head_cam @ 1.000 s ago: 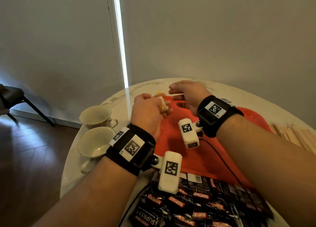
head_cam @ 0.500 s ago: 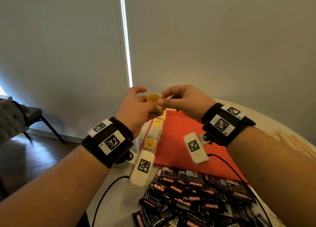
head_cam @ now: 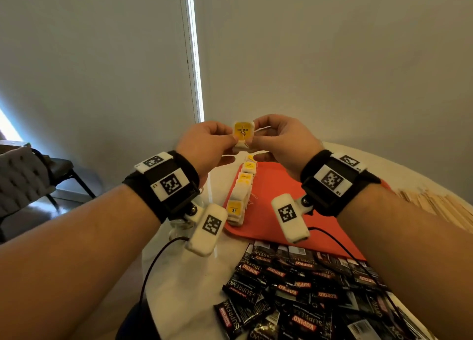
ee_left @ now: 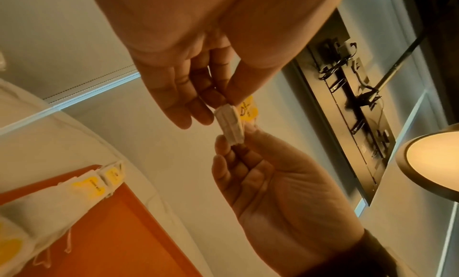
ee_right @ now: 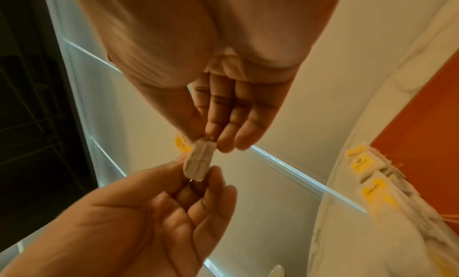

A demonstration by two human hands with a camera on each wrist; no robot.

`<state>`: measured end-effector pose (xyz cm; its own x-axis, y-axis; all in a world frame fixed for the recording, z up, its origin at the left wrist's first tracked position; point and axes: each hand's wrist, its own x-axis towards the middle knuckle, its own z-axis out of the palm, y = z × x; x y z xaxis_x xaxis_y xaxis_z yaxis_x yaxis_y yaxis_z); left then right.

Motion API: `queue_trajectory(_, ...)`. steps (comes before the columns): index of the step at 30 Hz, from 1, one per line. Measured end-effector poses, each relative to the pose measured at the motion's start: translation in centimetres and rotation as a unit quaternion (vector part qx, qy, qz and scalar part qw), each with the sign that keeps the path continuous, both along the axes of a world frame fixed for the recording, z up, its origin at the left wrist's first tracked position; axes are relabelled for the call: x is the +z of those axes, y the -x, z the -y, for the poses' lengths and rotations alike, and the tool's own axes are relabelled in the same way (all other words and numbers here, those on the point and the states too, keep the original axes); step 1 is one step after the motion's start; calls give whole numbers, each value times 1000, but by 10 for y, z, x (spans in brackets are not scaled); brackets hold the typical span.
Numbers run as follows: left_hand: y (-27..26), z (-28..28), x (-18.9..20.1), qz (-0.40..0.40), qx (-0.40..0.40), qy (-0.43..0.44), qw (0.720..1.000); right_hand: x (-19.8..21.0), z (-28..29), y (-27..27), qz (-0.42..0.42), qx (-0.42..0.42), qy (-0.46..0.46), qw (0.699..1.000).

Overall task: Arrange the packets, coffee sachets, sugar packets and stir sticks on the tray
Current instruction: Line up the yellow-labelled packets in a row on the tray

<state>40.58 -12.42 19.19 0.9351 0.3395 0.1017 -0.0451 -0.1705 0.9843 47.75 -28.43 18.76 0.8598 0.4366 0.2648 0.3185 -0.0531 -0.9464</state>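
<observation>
Both hands are up in the air above the table (head_cam: 194, 270), the left hand (head_cam: 207, 145) and the right hand (head_cam: 281, 140) with one packet (head_cam: 243, 135) between them. Below, a row of packets (head_cam: 242, 188) lies along the tray's (head_cam: 276, 206) left edge. Coffee sachets (head_cam: 307, 296) lie in front of the tray. Stir sticks (head_cam: 432, 201) lie to its right.

We note the tea bag (head_cam: 243, 135) pinched between both hands: soft matt white paper, a glossy yellow paper tag, thin cotton-like string. The bags in the row (head_cam: 242, 186) look alike. Tray (head_cam: 268, 211): smooth orange-red plastic, dull sheen. Coffee sachets (head_cam: 294, 288): crinkled glossy black foil. Stir sticks (head_cam: 435, 201): pale bare wood, matt. Tabletop (head_cam: 189, 283): polished, marble-like.
</observation>
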Motion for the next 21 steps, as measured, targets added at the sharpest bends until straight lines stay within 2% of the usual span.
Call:
queue_trajectory(4,-9,-2,-2,-68,-8,51,996,-16,-3,-4,-102,-32,-22,994)
queue_trajectory(9,-22,-5,-3,-142,4,79,987,-54,-4,-16,-233,-52,31,970)
queue_trajectory(15,-39,-3,-6,-200,-24,57,978,-83,-9,-25,-282,-47,86,954)
queue_trajectory(21,-54,-2,-18,-237,-44,23,970,-91,-18,-30,-285,-42,86,954)
